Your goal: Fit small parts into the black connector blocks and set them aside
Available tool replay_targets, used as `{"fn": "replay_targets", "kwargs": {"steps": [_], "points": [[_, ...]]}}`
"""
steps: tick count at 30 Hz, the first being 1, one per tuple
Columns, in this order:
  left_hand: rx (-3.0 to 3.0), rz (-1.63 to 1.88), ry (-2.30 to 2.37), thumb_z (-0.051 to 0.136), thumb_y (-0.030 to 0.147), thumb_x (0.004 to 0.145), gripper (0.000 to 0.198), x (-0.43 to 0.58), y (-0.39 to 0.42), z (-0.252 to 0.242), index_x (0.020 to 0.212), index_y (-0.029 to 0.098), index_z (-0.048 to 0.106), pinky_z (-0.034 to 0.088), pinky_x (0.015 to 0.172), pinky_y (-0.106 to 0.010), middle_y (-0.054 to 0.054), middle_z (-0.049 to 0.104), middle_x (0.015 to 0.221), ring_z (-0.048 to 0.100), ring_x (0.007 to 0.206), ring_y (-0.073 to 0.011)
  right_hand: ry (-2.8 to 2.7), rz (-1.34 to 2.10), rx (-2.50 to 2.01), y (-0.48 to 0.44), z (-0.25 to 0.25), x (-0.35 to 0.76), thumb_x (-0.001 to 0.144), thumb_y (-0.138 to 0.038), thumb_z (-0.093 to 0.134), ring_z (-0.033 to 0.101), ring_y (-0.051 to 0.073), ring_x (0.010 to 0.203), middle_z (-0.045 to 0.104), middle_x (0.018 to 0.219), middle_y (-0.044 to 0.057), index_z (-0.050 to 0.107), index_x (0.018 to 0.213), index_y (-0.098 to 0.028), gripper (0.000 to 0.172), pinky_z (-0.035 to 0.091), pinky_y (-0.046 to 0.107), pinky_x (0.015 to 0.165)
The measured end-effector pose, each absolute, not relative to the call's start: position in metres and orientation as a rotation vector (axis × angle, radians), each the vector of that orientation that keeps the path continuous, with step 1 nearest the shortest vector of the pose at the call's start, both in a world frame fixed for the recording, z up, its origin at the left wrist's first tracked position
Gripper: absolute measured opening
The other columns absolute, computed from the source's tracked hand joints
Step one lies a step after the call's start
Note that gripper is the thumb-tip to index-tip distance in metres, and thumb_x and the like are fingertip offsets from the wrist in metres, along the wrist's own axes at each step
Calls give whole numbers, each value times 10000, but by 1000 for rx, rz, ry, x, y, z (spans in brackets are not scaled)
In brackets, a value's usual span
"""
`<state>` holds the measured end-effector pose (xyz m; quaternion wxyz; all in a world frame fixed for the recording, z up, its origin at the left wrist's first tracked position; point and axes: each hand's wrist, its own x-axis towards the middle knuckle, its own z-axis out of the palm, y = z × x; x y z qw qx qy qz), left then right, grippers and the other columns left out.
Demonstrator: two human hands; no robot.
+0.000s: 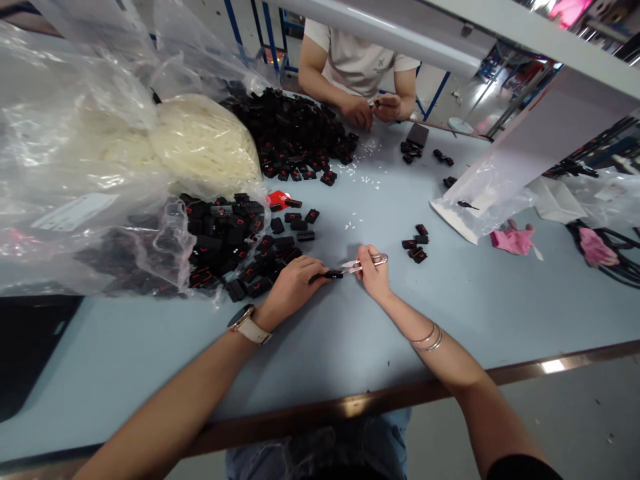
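My left hand (pixel 295 283) pinches a small black plastic part (pixel 334 274) just above the table. In my right hand (pixel 371 272) is a pair of small metal scissors or snips (pixel 353 265), its pointed blades at the right end of that black part. Whether the blades touch it, I cannot tell. Left of my hands lies a heap of like black parts (pixel 225 230) with red marks, partly inside a clear plastic bag. A small group of black parts (pixel 416 245) rests on the table to the right.
Clear bags with pale pieces (pixel 205 143) fill the left. A larger pile of black parts (pixel 295 130) lies beyond. Across the table (pixel 320 347), a person (pixel 357 73) handles a small dark piece. White scraps (pixel 367 179) are scattered mid-table. Pink gloves (pixel 513 239) lie at right.
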<state>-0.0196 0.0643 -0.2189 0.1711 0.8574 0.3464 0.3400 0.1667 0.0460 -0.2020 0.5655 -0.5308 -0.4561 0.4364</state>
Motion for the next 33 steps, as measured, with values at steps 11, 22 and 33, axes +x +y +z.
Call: {"fn": "replay_targets", "kwargs": {"steps": [11, 22, 33], "points": [[2408, 953, 1004, 608, 235, 852, 62, -20, 63, -219, 818, 196, 642, 501, 727, -328, -43, 685, 824, 618, 775, -187, -1129, 1008, -1300, 45, -203, 168, 815, -619, 495, 354, 64, 356, 421, 404, -78, 434, 605, -209, 466, 269, 196, 374], [2421, 942, 1005, 611, 238, 849, 86, -20, 63, -219, 781, 188, 626, 483, 709, -314, -38, 662, 782, 596, 750, -186, -1132, 990, -1292, 45, -204, 168, 814, -618, 505, 348, 62, 364, 413, 406, -78, 432, 600, -207, 470, 265, 195, 378], [2403, 939, 1033, 602, 251, 848, 111, -19, 63, -216, 755, 190, 602, 477, 677, -305, -32, 642, 752, 589, 721, -180, -1051, 950, -1264, 44, -194, 166, 783, -669, 505, 346, 68, 351, 400, 395, -75, 409, 585, -217, 503, 255, 205, 369]]}}
